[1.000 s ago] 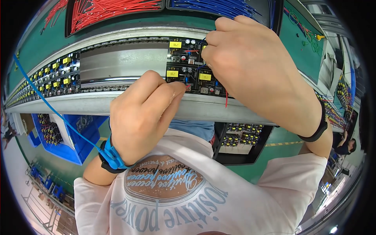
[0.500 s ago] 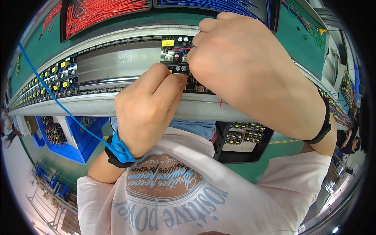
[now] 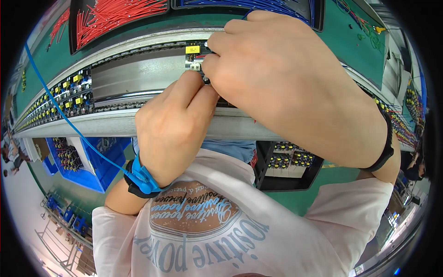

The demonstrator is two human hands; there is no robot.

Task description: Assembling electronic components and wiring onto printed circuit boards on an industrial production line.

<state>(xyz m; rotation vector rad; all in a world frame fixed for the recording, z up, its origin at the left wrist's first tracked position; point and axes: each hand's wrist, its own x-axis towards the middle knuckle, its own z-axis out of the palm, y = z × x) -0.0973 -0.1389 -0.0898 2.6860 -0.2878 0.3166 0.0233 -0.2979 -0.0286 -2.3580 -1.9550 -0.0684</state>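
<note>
Both of my hands meet over a dark circuit board (image 3: 189, 60) with a yellow block component (image 3: 192, 49), set in a metal rail track. My left hand (image 3: 173, 127) is closed, with thumb and index finger pinched at the board's near part. Beside it, my right hand (image 3: 272, 69) reaches across from the right, fingers curled down onto the board. The fingertips and whatever they grip are hidden. A short piece of red wire (image 3: 200, 57) shows by the right fingers. A blue wristband with a cord (image 3: 143, 177) is on my left wrist.
Beyond the rail (image 3: 124, 122) lie a black tray of red wires (image 3: 122, 18) and a tray of blue wires (image 3: 207, 3). More boards (image 3: 69, 94) stand along the track at left. Below are a blue bin (image 3: 94, 177) and a black crate (image 3: 286, 183) holding boards.
My right hand has shifted left, and its fingers now cover more of the board, close against the left fingertips. The left hand has hardly moved.
</note>
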